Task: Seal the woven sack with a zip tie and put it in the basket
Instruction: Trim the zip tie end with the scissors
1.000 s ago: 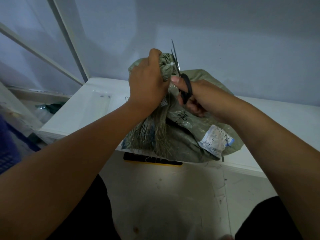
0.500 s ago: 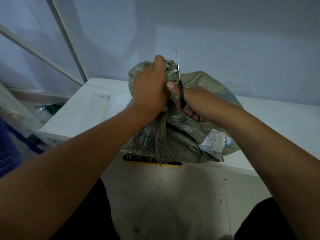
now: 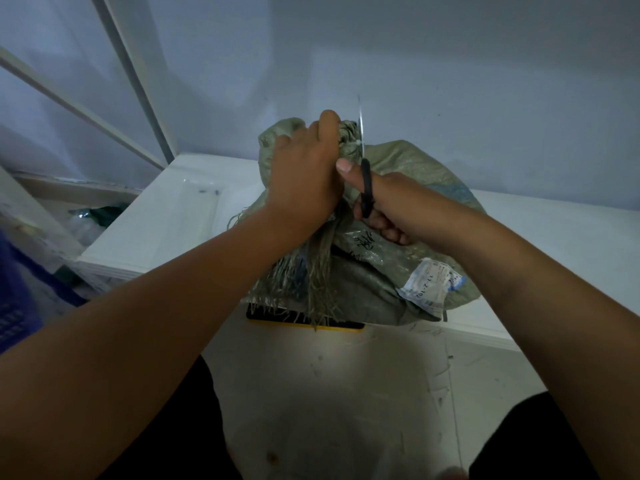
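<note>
**Sack neck gripped, scissors at the zip tie**

Head view: the woven sack (image 3: 398, 271), grey-green, sits on the front edge of the white worktop (image 3: 554, 230). It is bulging, and its frayed strands hang over the edge. Its mouth is bunched into a neck at the top.

The left hand (image 3: 304, 174) grips that neck from the left, with its fingers (image 3: 327, 119) curled over the top of the bunched fabric. A white zip tie (image 3: 356, 144) circles the neck just right of the hand.

The right hand (image 3: 384, 202) holds black-handled scissors (image 3: 366, 188). The thumb is through the upper loop and the other fingers are curled under the handle against the sack. The blades point straight up past the zip tie and are seen edge-on, so I cannot tell whether they are parted or on the tie.

A white printed label (image 3: 429, 282) is stuck low on the sack's right side, with dark scribble on the fabric above it.

A black slab with a yellow edge (image 3: 304, 322) shows under the sack's fringe. The scuffed pale floor (image 3: 346, 393) is below. A blue slatted crate (image 3: 14, 306) is cut off at the far left, well apart from the sack.
</note>
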{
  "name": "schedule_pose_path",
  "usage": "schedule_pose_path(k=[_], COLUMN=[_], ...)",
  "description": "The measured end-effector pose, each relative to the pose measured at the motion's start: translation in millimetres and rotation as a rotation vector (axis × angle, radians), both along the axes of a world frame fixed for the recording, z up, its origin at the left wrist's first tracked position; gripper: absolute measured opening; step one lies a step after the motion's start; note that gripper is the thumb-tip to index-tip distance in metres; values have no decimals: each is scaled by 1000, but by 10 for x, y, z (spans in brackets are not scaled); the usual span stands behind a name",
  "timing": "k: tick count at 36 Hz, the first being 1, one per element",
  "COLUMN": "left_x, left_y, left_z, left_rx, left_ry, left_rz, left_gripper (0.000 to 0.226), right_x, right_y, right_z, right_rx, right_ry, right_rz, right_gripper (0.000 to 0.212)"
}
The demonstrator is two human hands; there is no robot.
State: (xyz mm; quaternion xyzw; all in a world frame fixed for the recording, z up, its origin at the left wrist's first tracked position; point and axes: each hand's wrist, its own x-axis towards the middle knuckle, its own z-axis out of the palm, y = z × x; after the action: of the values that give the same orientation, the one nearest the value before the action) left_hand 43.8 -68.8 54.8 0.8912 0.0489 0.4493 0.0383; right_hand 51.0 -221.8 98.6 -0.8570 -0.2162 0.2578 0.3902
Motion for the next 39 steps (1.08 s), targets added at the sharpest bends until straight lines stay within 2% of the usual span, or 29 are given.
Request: schedule_pose_path(k=[9, 15, 18, 22, 32, 36, 39], left_x=[19, -19, -88, -91, 20, 16, -41], left_y=[27, 7, -82, -105, -66, -70, -96], left_z=[-16, 5, -18, -29, -90, -64, -52], left_rx=[10, -15, -102, -206, -277, -298, -348], left_ry=[2, -12, 23, 99, 156, 161, 97], left_rz=[-101, -165, -256, -263, -268, -284, -304], left_gripper=[28, 22, 27, 35, 17, 16, 23], right_x=[-48, -62, -87, -110, -67, -43, -36], right_y=[-18, 20, 65, 100, 127, 136, 151], right_z=[-11, 32, 64, 51, -26, -40, -62], right_rx=[77, 191, 223, 250, 323, 324, 324], right_ry=[-59, -134, -157, -191, -195, -214, -254], right_rz=[-20, -32, -5, -15, -4, -8, -20], right_gripper=[70, 58, 57, 55, 54, 54, 55])
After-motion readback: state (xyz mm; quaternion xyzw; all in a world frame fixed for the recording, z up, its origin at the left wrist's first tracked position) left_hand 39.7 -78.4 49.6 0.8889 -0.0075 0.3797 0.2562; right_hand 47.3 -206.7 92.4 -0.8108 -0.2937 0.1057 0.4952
